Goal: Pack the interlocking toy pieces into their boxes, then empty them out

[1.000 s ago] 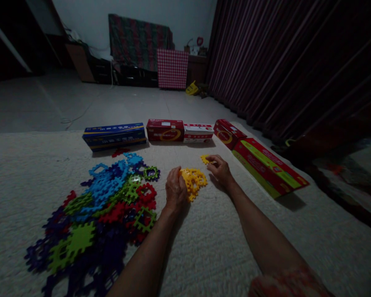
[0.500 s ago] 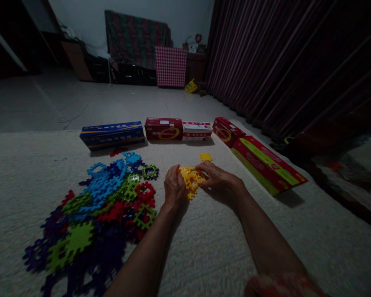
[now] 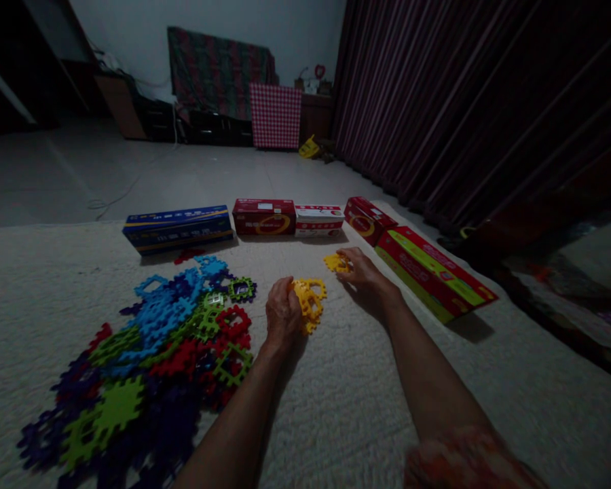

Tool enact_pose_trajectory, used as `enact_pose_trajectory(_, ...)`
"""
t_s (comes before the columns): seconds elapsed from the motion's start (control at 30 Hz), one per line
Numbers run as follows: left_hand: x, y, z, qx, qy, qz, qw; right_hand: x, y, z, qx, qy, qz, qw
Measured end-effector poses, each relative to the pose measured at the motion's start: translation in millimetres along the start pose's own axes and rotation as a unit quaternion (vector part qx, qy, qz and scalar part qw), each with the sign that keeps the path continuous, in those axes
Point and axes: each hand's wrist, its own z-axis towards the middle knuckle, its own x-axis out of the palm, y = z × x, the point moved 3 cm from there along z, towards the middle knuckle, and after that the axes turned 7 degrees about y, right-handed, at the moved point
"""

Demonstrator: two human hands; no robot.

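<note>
My left hand (image 3: 281, 316) rests with curled fingers against a small pile of yellow interlocking plastic pieces (image 3: 311, 299), gripping its left side. The pieces have notched edges, and some have open middles. Farther forward and to the right, my right hand (image 3: 362, 272) pinches a yellow notched piece (image 3: 342, 263) between thumb and fingers, partly hidden by them. That piece is at or over the spot of another flat yellow piece (image 3: 330, 260); whether they touch I cannot tell. To the left spreads a heap of purple, red, green and blue pieces (image 3: 183, 305).
A blue box (image 3: 178, 229), a dark red box (image 3: 263, 219) and a white-and-red box (image 3: 318, 221) stand along the far side of the pale quilted mat (image 3: 346, 407). Another red box (image 3: 369, 220) and a red-and-green box (image 3: 432, 272) line the right.
My right hand has left the yellow pile and moved forward with a yellow piece to the lone yellow one. The left hand stays at the pile. The view has shifted slightly.
</note>
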Motion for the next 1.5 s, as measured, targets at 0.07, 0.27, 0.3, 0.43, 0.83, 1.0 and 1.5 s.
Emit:
enact_pose_trajectory(0.07,-0.5,0.0,-0.1,0.000,0.004,0.003,1.000,6.3,-10.8,15.0,0.009,-0.001,0.001,1.000)
enact_pose_trajectory(0.27,-2.3,-2.7,0.0,0.008,0.020,0.006,1.000,18.6,-47.6,40.0,0.082,0.032,0.016,0.996)
enact_pose_trajectory(0.3,-2.2,-2.7,0.1,0.009,0.020,0.008,1.000,19.7,-49.4,39.1,0.082,0.028,0.020,0.996)
enact_pose_trajectory(0.43,-1.0,-1.3,0.1,0.007,0.012,0.015,1.000,27.2,-46.9,35.1,0.092,0.007,0.005,0.996)
enact_pose_trajectory(0.83,-1.0,-1.8,-0.8,0.013,0.003,0.003,1.000,42.2,-51.5,39.7,0.149,-0.066,-0.103,0.981)
enact_pose_trajectory(1.0,-1.0,-1.3,-0.2,0.012,0.008,0.011,1.000,40.9,-55.6,43.2,0.147,-0.093,-0.094,0.980)
enact_pose_trajectory(1.5,-0.1,-2.4,-0.7,0.006,-0.001,-0.004,1.000,33.8,-39.2,48.4,0.075,-0.157,-0.068,0.982)
